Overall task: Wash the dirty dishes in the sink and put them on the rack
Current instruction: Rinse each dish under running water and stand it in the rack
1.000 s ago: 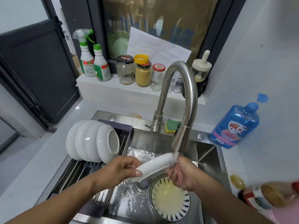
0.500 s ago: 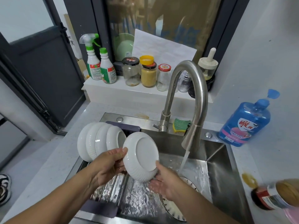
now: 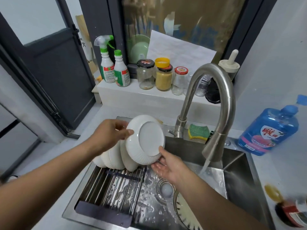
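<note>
A white ribbed bowl (image 3: 146, 140) stands on edge over the rack (image 3: 114, 185), its base facing me, against the row of white bowls (image 3: 114, 156) standing there. My left hand (image 3: 111, 133) grips its upper left rim. Under its lower right rim my right hand (image 3: 167, 165) touches it with wet fingers. A plate with a dark striped rim (image 3: 184, 213) lies in the sink (image 3: 232, 176), partly hidden by my right forearm.
The faucet (image 3: 216, 113) runs water into the sink. A green and yellow sponge (image 3: 198, 131) lies behind it. A blue soap bottle (image 3: 269, 131) stands on the right counter, jars and spray bottles on the back ledge (image 3: 132, 95).
The bowl has left the water stream and moved left and up to the rack, turned base-first toward me. Both hands travelled with it; the view shifted left.
</note>
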